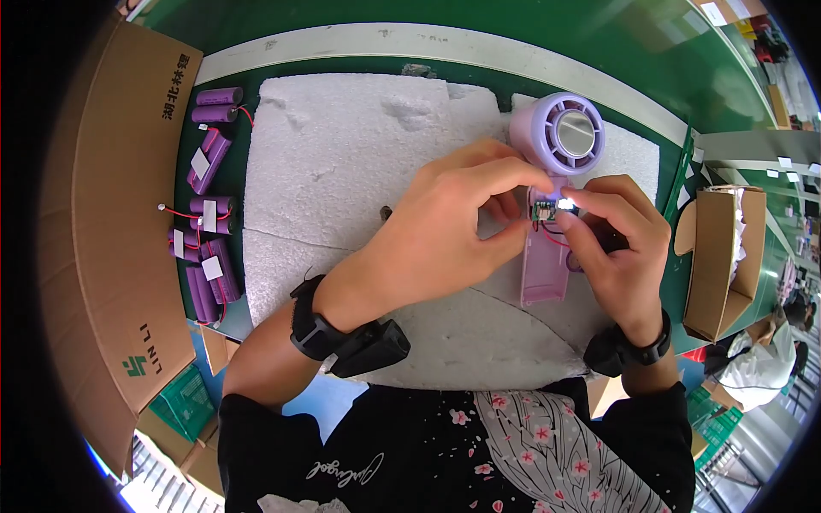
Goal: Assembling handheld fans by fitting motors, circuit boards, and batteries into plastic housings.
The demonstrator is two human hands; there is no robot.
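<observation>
A lilac handheld fan (556, 132) lies on the white foam sheet, its round head pointing away from me and its hollow handle shell (545, 269) toward me. Over the upper part of the handle sits a small green circuit board (542, 210), with a bright white light shining at its right end. My left hand (466, 214) has thumb and forefinger closed at the board's left side. From the right, my right hand (620, 244) pinches the board's lit end. A red wire runs below the board, and something round and purple shows partly beside the right fingers.
Purple battery packs (205, 162) with red wires lie in several groups left of the foam sheet (333, 171). A tall cardboard box (111, 214) stands at the far left. An open carton (723, 265) with white contents is at the right.
</observation>
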